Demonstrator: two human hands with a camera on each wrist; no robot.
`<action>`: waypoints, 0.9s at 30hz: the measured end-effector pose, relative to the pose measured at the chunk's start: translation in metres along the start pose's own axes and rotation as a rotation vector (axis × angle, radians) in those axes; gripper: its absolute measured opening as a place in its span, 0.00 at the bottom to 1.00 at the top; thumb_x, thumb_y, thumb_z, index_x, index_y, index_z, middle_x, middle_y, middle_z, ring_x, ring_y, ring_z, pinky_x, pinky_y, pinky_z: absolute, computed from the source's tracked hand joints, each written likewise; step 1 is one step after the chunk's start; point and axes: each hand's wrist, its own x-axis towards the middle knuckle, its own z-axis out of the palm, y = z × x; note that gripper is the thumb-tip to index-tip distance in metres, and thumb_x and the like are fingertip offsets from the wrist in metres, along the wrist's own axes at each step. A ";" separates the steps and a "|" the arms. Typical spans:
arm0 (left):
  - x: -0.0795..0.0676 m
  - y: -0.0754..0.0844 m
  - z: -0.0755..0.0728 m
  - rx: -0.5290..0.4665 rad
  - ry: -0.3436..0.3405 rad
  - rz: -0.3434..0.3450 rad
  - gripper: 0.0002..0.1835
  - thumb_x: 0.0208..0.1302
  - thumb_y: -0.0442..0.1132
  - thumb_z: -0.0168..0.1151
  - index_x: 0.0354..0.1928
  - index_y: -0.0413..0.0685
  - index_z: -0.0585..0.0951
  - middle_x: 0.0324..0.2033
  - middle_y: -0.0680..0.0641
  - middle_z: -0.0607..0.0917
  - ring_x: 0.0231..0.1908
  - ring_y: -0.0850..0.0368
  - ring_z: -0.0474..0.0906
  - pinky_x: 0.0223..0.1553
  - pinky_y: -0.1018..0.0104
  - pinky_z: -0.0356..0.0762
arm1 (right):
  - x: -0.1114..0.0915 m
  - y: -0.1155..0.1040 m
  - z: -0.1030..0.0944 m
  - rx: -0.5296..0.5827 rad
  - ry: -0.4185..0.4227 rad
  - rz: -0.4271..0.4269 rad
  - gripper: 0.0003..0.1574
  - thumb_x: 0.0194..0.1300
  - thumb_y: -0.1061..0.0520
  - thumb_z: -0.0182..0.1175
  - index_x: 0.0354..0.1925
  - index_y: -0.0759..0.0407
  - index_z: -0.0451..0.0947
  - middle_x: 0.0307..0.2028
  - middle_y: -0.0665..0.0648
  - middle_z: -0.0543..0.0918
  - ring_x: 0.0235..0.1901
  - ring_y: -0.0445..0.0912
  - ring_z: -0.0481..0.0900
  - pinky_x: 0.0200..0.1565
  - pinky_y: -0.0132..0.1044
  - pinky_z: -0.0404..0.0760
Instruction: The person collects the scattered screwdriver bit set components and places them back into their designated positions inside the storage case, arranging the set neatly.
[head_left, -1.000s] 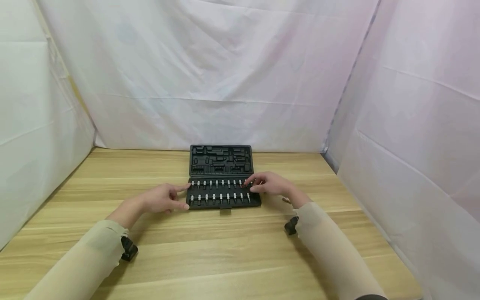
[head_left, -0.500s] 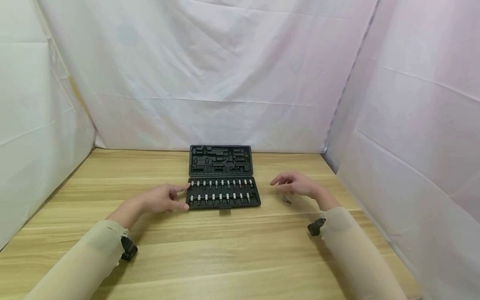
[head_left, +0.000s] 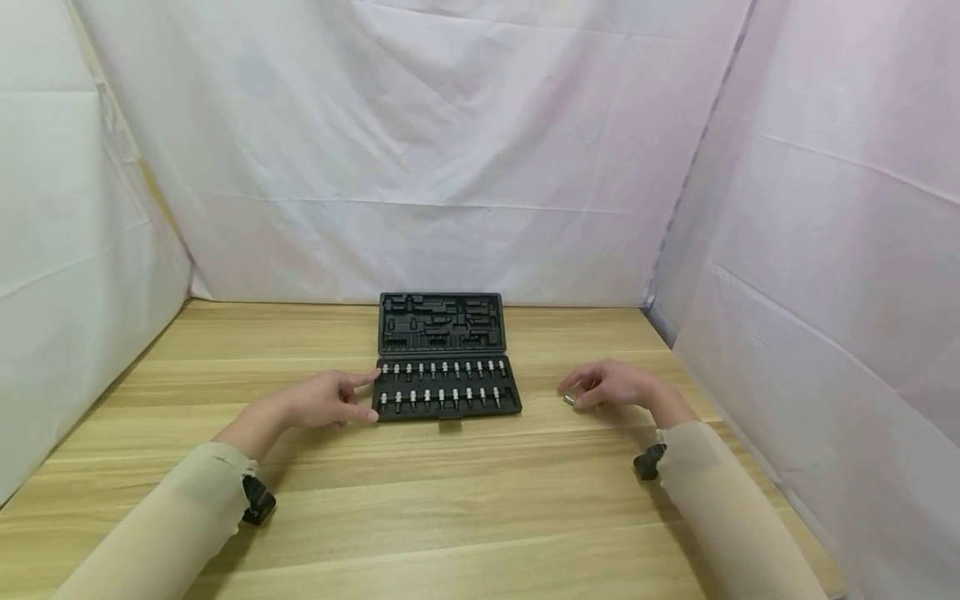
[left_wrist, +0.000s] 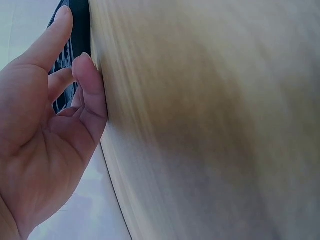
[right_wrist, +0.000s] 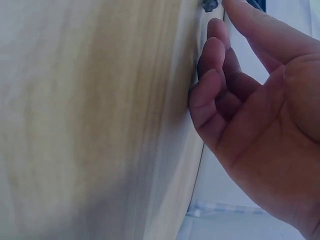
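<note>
A black case (head_left: 448, 379) of bit sockets lies open on the table, with two rows of silver bit sockets in its lower half. At its left edge, my left hand (head_left: 318, 398) touches it with an extended index finger and the thumb at the front corner. In the left wrist view, the left hand (left_wrist: 45, 110) has its other fingers bent near the table. To the right of the case, a loose bit socket (head_left: 569, 400) lies on the table. My right hand (head_left: 611, 385) is over it, thumb tip at one end, index finger spread past it. The right wrist view shows that bit socket (right_wrist: 210, 5) beside the thumb.
The case's raised lid (head_left: 442, 321) has moulded recesses and stands toward the white back curtain (head_left: 420, 167). The wooden table (head_left: 420, 517) is flanked by white curtains left and right. A small dark camera (head_left: 649, 461) is worn on the right wrist, another (head_left: 257, 500) on the left.
My right hand has withdrawn from the right end of the case's back row, moved right and lowered to the loose bit socket. The left hand has stayed at the case's left edge.
</note>
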 end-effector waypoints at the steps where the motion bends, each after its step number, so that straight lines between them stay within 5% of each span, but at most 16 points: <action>1: 0.000 0.000 0.000 -0.001 0.000 -0.001 0.50 0.71 0.53 0.76 0.87 0.49 0.61 0.32 0.46 0.78 0.29 0.55 0.76 0.31 0.66 0.77 | 0.000 0.000 0.000 -0.011 -0.002 -0.002 0.20 0.71 0.54 0.75 0.61 0.47 0.90 0.44 0.53 0.87 0.43 0.45 0.79 0.46 0.38 0.78; 15: 0.001 -0.002 0.000 -0.002 -0.003 0.003 0.50 0.71 0.52 0.76 0.87 0.50 0.60 0.31 0.46 0.77 0.30 0.54 0.77 0.32 0.64 0.79 | 0.006 -0.007 0.006 -0.084 0.050 -0.010 0.12 0.71 0.56 0.74 0.52 0.49 0.91 0.37 0.50 0.85 0.38 0.45 0.78 0.44 0.39 0.77; 27: 0.001 -0.002 0.000 0.004 -0.001 -0.001 0.50 0.71 0.53 0.76 0.87 0.50 0.60 0.30 0.47 0.78 0.30 0.54 0.77 0.32 0.64 0.79 | 0.013 -0.022 0.019 0.328 0.065 -0.081 0.25 0.81 0.55 0.64 0.70 0.61 0.79 0.56 0.66 0.87 0.51 0.51 0.91 0.57 0.41 0.90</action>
